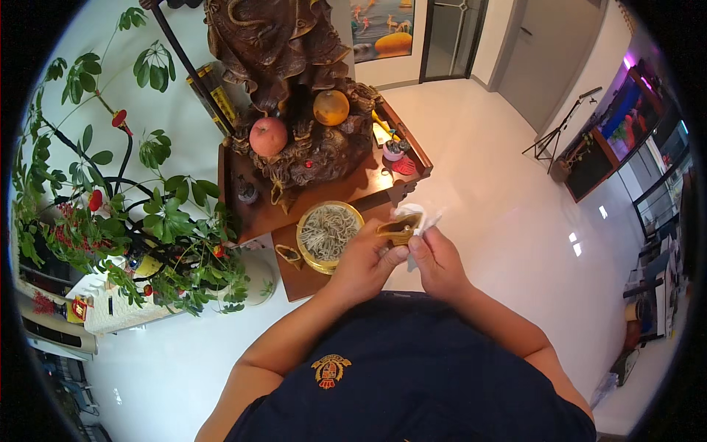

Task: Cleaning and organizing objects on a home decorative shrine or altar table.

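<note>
My left hand point(362, 261) grips a brass ritual wine cup point(393, 227) with a long pouring lip, like a jue. Its hollow mouth faces up toward me. In my right hand point(443, 266) is a crumpled white tissue or cloth point(411, 210), wrapped over the cup's far right rim. Both thumbs meet at the cup's near side. Left of my hands, a golden incense bowl point(325, 269) holds curled grey ash sticks. A similar brass cup point(289, 254) stands beside the bowl, and another one point(281, 199) stands by the statue.
A large carved dark statue point(276, 50) rises from a wooden altar table point(337, 185). An apple point(268, 136) and an orange point(331, 108) rest on its base. Potted leafy branches point(171, 215) crowd the left. A tripod point(558, 127) stands at the far right.
</note>
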